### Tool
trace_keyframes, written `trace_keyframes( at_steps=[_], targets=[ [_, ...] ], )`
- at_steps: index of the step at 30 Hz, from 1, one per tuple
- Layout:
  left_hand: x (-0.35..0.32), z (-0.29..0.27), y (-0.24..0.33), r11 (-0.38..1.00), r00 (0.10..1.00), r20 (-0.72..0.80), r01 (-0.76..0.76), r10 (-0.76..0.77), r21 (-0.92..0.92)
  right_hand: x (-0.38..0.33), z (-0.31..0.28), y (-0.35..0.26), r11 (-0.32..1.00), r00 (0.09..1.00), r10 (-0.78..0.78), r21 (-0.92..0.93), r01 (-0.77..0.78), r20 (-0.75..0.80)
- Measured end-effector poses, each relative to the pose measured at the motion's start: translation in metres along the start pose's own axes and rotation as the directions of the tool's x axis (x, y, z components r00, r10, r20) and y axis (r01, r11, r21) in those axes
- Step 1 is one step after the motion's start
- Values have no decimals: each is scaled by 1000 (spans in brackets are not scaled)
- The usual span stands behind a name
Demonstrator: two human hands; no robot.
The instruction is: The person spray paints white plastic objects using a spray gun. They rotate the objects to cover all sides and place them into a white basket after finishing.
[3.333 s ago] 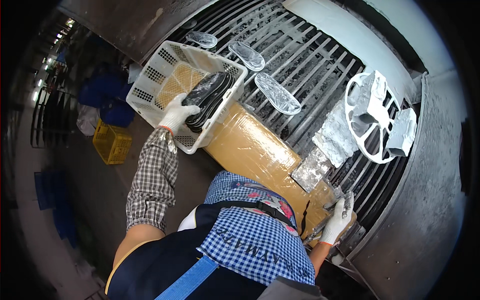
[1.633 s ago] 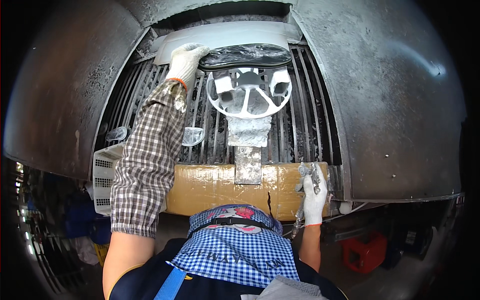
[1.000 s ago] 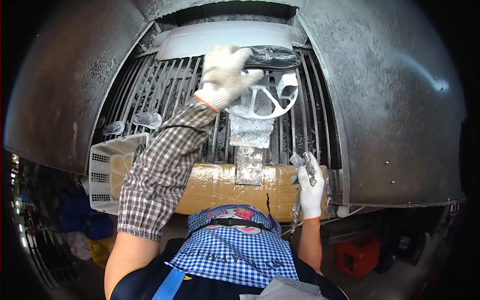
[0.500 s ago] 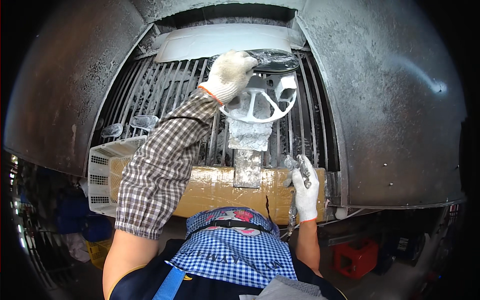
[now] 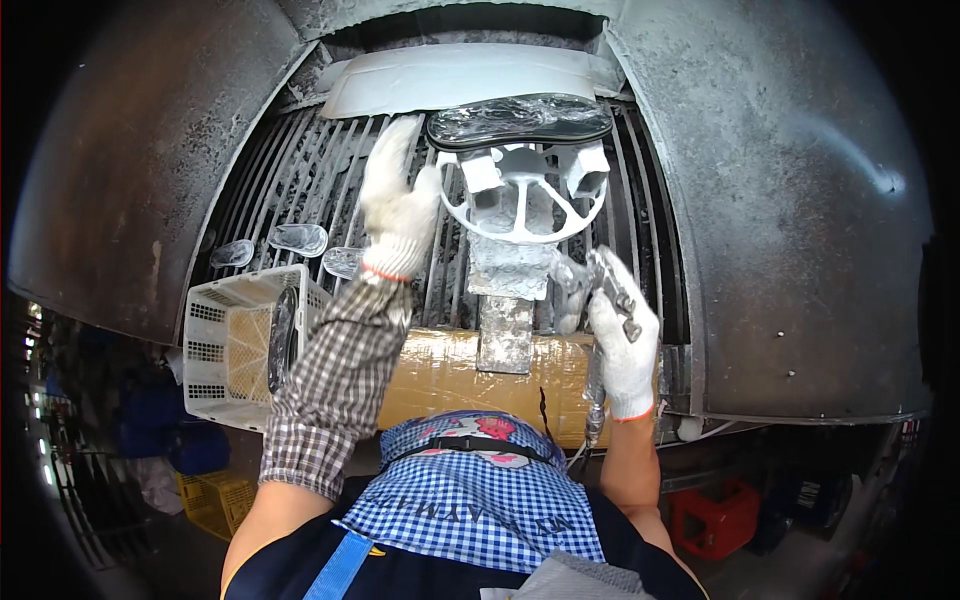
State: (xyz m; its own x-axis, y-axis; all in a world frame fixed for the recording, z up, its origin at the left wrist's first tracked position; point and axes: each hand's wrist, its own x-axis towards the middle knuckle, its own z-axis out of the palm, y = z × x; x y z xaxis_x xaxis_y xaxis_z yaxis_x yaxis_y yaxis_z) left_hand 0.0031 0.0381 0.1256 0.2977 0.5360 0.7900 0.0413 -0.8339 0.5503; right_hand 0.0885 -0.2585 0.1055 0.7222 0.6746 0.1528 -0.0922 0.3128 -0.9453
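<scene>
A long black shoe sole (image 5: 520, 122), shiny with what looks like clear film, rests across two white blocks on a white spoked wheel (image 5: 522, 205). The wheel sits on a crusted stand (image 5: 507, 270). My left hand (image 5: 397, 205), in a white knit glove, is open just left of the sole, fingers stretched away from me and thumb apart, holding nothing. Low at the right of the wheel, my gloved right hand (image 5: 630, 345) grips what looks like a spray gun (image 5: 572, 290), its grey-coated head turned toward the stand. A hose fitting hangs below that hand.
A white plastic basket (image 5: 205, 345) at left holds a dark sole-like piece. Several small clear-wrapped oval pieces (image 5: 298, 238) lie on the metal bars. A tape-covered brown board (image 5: 430, 385) runs along the front. Metal side walls (image 5: 790, 220) flank the bars; a pale sheet (image 5: 460, 78) lies behind.
My left hand has let go of the sole and drawn back to the left, opening. The sole and wheel have shifted slightly in view. My right hand has risen with the spray gun.
</scene>
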Motion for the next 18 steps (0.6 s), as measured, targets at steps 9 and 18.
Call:
trace_keyframes(
  at_steps=[9, 18],
  targets=[
    [-113, -1, -26, -42, 347, 621, 852, -703, -523, 35, 54, -49, 970, 947, -234, 125, 210, 219],
    [-116, 31, -8, -185, 348, 791, 850, -503, -492, 50, 64, -40, 953, 945, -295, -23, 301, 140]
  ],
)
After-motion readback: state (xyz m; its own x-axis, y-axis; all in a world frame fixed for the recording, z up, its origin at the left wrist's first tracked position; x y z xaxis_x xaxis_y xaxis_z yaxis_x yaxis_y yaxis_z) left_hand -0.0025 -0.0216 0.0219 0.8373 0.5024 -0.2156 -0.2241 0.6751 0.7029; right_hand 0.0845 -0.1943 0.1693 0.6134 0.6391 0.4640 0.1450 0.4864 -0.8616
